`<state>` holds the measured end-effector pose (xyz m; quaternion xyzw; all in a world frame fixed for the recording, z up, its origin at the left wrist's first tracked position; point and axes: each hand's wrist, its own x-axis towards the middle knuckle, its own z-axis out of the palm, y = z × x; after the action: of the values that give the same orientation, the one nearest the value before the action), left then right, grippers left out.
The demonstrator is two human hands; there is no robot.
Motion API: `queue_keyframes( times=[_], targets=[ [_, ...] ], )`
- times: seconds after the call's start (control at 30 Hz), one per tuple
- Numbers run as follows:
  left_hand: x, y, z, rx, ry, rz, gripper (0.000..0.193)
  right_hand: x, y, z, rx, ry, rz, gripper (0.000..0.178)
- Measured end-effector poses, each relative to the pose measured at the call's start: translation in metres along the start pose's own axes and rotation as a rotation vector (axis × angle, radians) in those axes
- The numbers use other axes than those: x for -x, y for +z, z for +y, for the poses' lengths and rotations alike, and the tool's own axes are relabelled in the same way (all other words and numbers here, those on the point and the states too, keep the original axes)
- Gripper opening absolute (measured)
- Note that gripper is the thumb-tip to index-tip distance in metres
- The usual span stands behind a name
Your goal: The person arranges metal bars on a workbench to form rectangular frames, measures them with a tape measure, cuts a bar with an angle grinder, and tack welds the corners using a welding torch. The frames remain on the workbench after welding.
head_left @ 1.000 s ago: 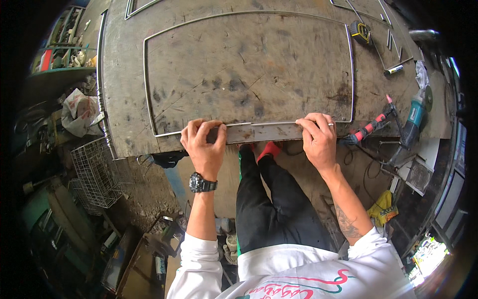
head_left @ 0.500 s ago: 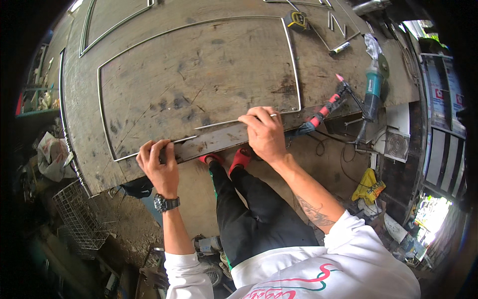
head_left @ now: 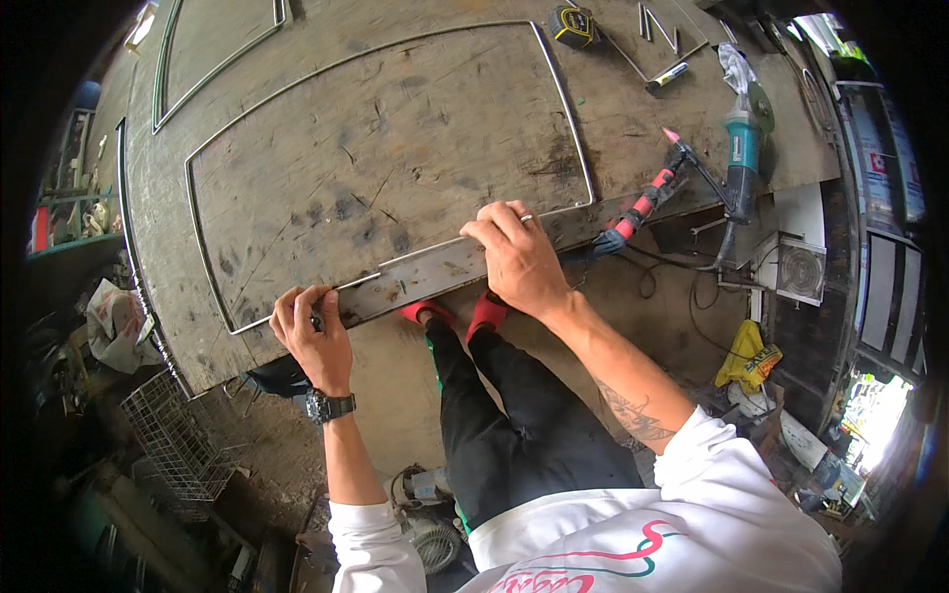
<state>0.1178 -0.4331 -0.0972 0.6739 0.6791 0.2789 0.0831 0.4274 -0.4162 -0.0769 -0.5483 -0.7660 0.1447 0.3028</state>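
A thin metal rod bent into a large rectangular frame (head_left: 191, 203) lies on the worn wooden tabletop (head_left: 346, 128). Its two ends come together along the near side, almost in line, one slightly offset from the other. My left hand (head_left: 314, 334), with a black watch at the wrist, pinches the rod near the front left corner. Farther right, my right hand (head_left: 519, 259) has its fingers closed over the rod on the same near side. Beneath the rod ends, a flat grey metal strip (head_left: 430, 272) runs along the table's front edge; both hands rest against it.
On the right lie a teal angle grinder (head_left: 741, 148), a hammer with a red-and-black handle (head_left: 643, 210), and a marker (head_left: 668, 79). A tape measure (head_left: 573, 27) sits at the back. Another rod frame (head_left: 160, 79) is at far left. A wire basket (head_left: 178, 435) stands below.
The offset rod ends have come closer together and nearer to one line. Both hands keep their grip, with the right shifted slightly. The whole view has moved a little.
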Motion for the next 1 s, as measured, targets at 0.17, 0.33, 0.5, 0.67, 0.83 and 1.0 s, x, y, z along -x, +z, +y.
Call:
queue_keyframes(
  times=[0.17, 0.33, 0.5, 0.67, 0.83, 1.0],
  targets=[
    [-0.003, -0.004, -0.007, -0.001, -0.051, 0.033, 0.010, -0.008, 0.015, 0.003, -0.031, -0.039, 0.001, 0.025],
    [0.004, 0.001, -0.002, 0.028, -0.099, 0.100, 0.012, -0.001, 0.018, -0.001, -0.042, -0.025, 0.016, 0.029],
    [0.021, -0.007, 0.003, 0.073, -0.138, 0.101, 0.013, 0.007, 0.014, -0.014, 0.008, -0.033, 0.020, 0.025],
    [0.008, -0.006, -0.003, 0.120, -0.139, 0.102, 0.012, 0.001, 0.024, -0.013, 0.037, -0.048, 0.041, 0.025],
    [0.000, -0.010, -0.009, 0.096, -0.104, 0.062, 0.014, -0.002, 0.030, -0.025, 0.021, 0.046, 0.036, 0.026],
    [0.013, -0.010, 0.005, 0.128, -0.095, 0.027, 0.021, 0.003, 0.028, -0.022, 0.047, 0.070, 0.080, 0.027]
  ],
)
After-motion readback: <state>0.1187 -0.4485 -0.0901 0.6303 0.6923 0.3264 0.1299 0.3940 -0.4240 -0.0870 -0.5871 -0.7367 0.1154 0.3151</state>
